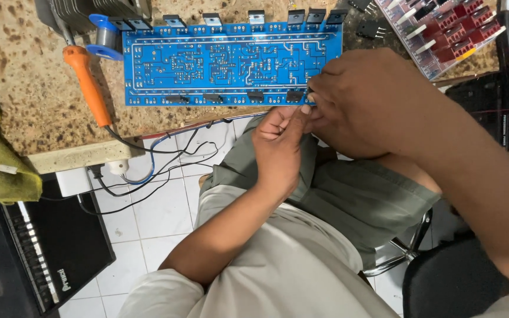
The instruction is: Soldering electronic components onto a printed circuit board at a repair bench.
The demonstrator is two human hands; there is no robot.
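A long blue circuit board (225, 62) lies on the speckled stone counter (30, 88), solder side up, with black transistors along its far and near edges. My right hand (366, 100) covers the board's near right corner, fingertips pinched together at its edge. My left hand (281, 138) is just below that corner, thumb and fingers meeting the right fingertips. What is pinched between them is too small to tell.
An orange-handled soldering iron (88, 85) lies left of the board, its cable hanging to the tiled floor. A blue solder spool (104, 36) sits behind it. A red-and-white board (443, 29) lies at the back right, a black box (36, 253) stands on the floor left.
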